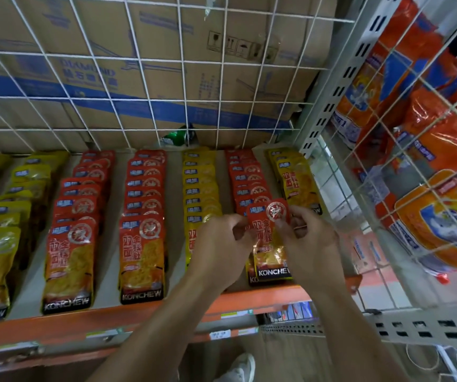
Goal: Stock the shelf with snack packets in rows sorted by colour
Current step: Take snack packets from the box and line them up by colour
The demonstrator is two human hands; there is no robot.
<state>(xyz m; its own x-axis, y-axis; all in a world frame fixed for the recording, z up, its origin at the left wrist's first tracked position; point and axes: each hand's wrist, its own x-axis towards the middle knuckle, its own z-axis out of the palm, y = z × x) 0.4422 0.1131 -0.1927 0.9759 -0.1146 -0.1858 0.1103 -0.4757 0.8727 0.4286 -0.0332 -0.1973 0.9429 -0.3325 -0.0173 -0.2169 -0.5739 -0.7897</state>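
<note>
The left forearm [150, 334] and right forearm [359, 334] are bare and rise side by side, converging on a red packet [272, 216]. The left hand [219, 244] pinches the packet's left edge with curled fingers. The right hand [311, 239] pinches its right edge between thumb and curled fingers. The backs of both hands face the camera.

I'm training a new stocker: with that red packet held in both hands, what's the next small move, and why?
Probably lower the red packet onto the front of the red row beneath it. The left hand and right hand pinch its upper half right over that row, whose packets match its colour; yellow rows flank it.
</note>
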